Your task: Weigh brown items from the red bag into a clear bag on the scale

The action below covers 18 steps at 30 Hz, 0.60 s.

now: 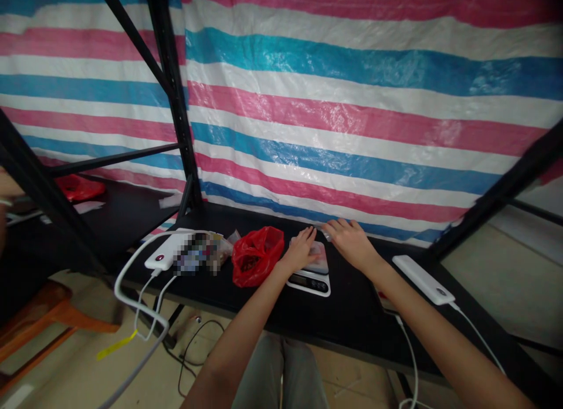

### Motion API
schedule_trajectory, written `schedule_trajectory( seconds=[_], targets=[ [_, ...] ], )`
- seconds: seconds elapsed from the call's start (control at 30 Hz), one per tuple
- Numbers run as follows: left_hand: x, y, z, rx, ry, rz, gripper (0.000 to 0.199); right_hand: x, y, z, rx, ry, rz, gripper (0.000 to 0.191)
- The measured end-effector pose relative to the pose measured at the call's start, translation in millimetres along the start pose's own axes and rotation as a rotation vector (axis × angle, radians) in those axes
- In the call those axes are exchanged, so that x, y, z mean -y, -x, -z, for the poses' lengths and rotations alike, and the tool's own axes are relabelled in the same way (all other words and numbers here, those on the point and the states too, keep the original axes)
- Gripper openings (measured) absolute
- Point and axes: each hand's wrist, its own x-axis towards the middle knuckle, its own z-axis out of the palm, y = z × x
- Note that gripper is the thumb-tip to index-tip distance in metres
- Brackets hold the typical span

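Bare hands at work over a digital kitchen scale (308, 284) on a black bench (352, 315): the left hand (301, 250), fingers (308, 239) lying close together, rests on a pale packet (319, 259) on the scale's platform, while the right hand (349, 243) reaches just beside it, its slightly spread fingertips (336, 226) at a small glinting clear scrap (326, 234), though whether they hold it cannot be told. A red plastic bag (257, 255) sits just left of the scale, beside a pixelated packet (197, 253) and a white power bank (165, 257) with its white cable (125, 297), and a second white power bank (422, 279) lies to the right, before a striped tarpaulin (352, 104)
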Motion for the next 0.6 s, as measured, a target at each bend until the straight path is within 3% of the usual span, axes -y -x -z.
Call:
schedule_trajectory(
  seconds=[0.07,0.17,0.3,0.33,0.4,0.5,0.6],
  targets=[
    [-10.6,19.8,12.2,-0.034,0.022,-0.051,0.060,2.3,1.8,2.1,-0.048,-0.100,-0.035,0.027],
    [-20.8,71.6,32.8,-0.090,-0.006,-0.092,0.031,15.7,-2.4,-1.7,-0.062,-0.379,-0.076,0.028],
    [-3.5,138.4,61.3,-0.406,-0.211,0.146,0.028,52.2,-23.0,-17.5,0.159,-0.840,0.030,0.032],
    [5.5,147.2,70.1,-0.425,-0.268,0.219,0.030,63.0,-30.1,-22.1,0.219,-0.929,0.078,0.033],
    [25.1,153.8,89.1,-0.323,-0.371,0.276,0.039,83.8,-44.5,-30.7,0.312,-1.052,0.164,0.030],
    [50.6,147.8,115.0,-0.164,-0.508,0.255,0.044,108.1,-64.0,-40.2,0.368,-1.102,0.207,0.023],
    [64.5,143.0,125.7,-0.189,-0.576,0.324,0.039,122.9,-78.7,-44.3,0.234,-1.035,0.175,0.026]
  ],
)
